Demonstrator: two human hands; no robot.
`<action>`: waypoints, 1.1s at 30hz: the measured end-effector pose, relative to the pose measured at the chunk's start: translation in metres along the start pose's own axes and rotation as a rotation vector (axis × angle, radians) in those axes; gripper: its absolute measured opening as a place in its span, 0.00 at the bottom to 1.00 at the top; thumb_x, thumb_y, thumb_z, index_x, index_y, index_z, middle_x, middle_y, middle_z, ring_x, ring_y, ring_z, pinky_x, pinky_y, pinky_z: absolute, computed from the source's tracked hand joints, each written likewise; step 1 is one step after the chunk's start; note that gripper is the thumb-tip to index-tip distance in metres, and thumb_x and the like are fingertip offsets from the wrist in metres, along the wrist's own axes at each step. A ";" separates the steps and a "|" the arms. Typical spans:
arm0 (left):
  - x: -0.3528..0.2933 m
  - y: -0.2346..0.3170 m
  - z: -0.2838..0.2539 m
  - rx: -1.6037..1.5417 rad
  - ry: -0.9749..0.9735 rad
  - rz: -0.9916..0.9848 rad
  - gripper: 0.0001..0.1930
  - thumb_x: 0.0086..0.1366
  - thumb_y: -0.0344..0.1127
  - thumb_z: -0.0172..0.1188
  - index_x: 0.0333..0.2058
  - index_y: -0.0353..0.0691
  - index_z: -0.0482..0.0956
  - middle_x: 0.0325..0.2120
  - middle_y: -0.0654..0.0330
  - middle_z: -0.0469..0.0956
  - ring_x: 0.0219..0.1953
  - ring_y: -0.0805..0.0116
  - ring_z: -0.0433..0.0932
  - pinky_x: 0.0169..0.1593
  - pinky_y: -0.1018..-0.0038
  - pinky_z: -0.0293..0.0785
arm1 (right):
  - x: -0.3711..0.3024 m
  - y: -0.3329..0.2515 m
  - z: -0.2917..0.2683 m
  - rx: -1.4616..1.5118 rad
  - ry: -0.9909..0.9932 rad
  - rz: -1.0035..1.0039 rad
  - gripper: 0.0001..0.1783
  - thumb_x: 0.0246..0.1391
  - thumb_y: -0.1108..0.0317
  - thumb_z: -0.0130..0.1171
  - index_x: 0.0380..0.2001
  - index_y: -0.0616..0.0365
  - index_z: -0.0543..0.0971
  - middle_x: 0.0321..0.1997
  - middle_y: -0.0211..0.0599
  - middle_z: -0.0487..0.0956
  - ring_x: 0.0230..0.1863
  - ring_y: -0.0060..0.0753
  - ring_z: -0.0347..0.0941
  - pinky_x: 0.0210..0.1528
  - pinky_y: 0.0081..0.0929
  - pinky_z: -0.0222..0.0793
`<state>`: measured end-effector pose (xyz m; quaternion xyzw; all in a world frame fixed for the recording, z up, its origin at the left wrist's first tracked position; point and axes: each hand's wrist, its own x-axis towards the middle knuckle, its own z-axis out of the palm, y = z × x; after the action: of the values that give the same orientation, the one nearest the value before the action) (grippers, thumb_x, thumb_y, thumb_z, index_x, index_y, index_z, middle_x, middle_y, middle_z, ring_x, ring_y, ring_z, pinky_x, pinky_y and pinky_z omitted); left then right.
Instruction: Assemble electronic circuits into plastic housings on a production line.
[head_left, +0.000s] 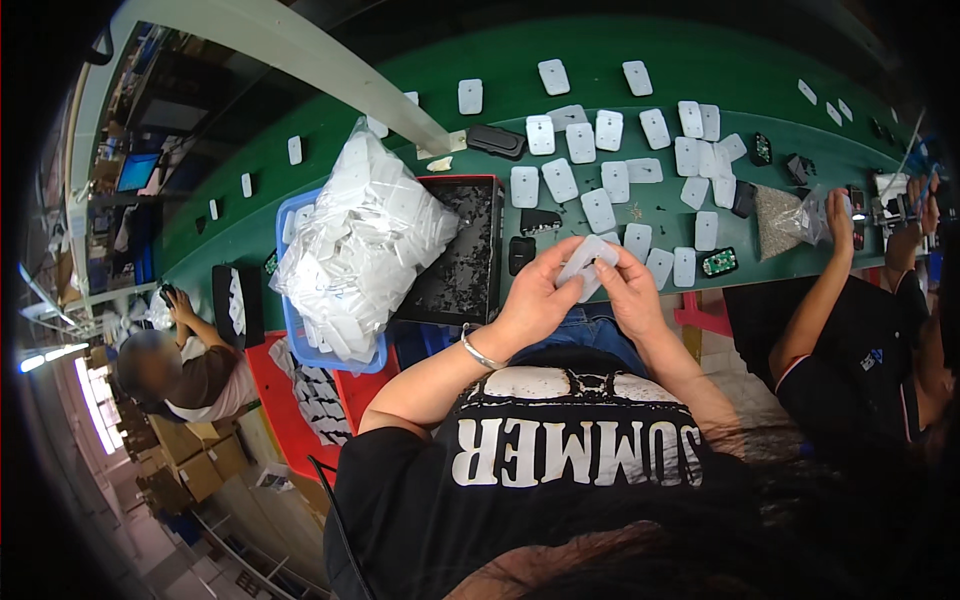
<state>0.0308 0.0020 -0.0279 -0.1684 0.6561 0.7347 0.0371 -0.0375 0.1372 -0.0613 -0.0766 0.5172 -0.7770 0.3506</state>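
Note:
Both my hands hold one white plastic cover (583, 262) with rounded corners, close in front of my body at the table's near edge. My left hand (541, 298) is closed on its left side. The thumb of my right hand (634, 291) presses on the cover near a small dark spot, fingers closed on its right side. What lies beneath the cover is hidden by my fingers. Beyond my hands, several similar white covers (597, 211) lie spread over the green table (450, 240). A green circuit board in a black case (719, 262) sits to the right.
At left, a blue bin (289, 310) holds a clear bag of white parts (365, 250), beside a black tray (482, 240). A bag of small grains (778, 222) lies right, near a co-worker's hands (840, 215). A pale post (350, 70) slants over the table.

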 end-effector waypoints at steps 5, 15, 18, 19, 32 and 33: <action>0.000 -0.003 0.001 -0.005 0.001 0.041 0.23 0.57 0.20 0.47 0.53 0.34 0.60 0.43 0.60 0.70 0.40 0.78 0.70 0.42 0.81 0.68 | -0.003 0.001 -0.002 0.033 0.023 0.025 0.18 0.56 0.68 0.49 0.49 0.62 0.68 0.40 0.27 0.72 0.39 0.14 0.65 0.43 0.14 0.61; 0.004 0.006 0.001 -0.134 -0.071 -0.019 0.23 0.58 0.21 0.48 0.53 0.35 0.60 0.42 0.60 0.70 0.37 0.79 0.71 0.39 0.82 0.68 | 0.002 0.000 0.002 0.196 0.078 0.077 0.19 0.59 0.62 0.41 0.49 0.63 0.68 0.41 0.31 0.72 0.41 0.18 0.66 0.45 0.17 0.60; 0.005 0.001 0.000 -0.061 -0.089 -0.031 0.22 0.59 0.23 0.48 0.53 0.35 0.61 0.39 0.61 0.71 0.33 0.80 0.72 0.36 0.83 0.69 | 0.006 0.002 -0.004 0.300 0.086 0.068 0.19 0.60 0.61 0.39 0.48 0.63 0.68 0.43 0.36 0.73 0.44 0.25 0.68 0.48 0.21 0.62; 0.005 0.000 -0.002 -0.079 -0.099 -0.070 0.22 0.59 0.23 0.48 0.53 0.36 0.61 0.38 0.62 0.72 0.32 0.79 0.72 0.36 0.83 0.69 | 0.006 0.002 -0.006 0.349 0.074 0.110 0.20 0.59 0.61 0.40 0.48 0.63 0.68 0.44 0.38 0.73 0.45 0.27 0.69 0.49 0.25 0.63; 0.024 -0.011 0.017 -0.119 -0.154 -0.135 0.16 0.60 0.26 0.51 0.48 0.34 0.66 0.34 0.61 0.75 0.34 0.77 0.73 0.39 0.80 0.71 | 0.006 0.006 -0.016 0.631 0.038 0.168 0.35 0.57 0.41 0.28 0.51 0.63 0.63 0.49 0.42 0.69 0.47 0.35 0.67 0.48 0.32 0.63; 0.024 -0.011 0.017 -0.061 -0.154 -0.112 0.16 0.60 0.27 0.51 0.47 0.34 0.66 0.35 0.60 0.75 0.35 0.76 0.74 0.40 0.80 0.71 | 0.005 0.005 -0.019 0.646 0.053 0.158 0.35 0.57 0.41 0.29 0.51 0.63 0.63 0.49 0.42 0.69 0.47 0.35 0.67 0.48 0.32 0.64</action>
<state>0.0080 0.0161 -0.0443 -0.1489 0.6182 0.7618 0.1235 -0.0476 0.1470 -0.0754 0.0989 0.2572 -0.8731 0.4023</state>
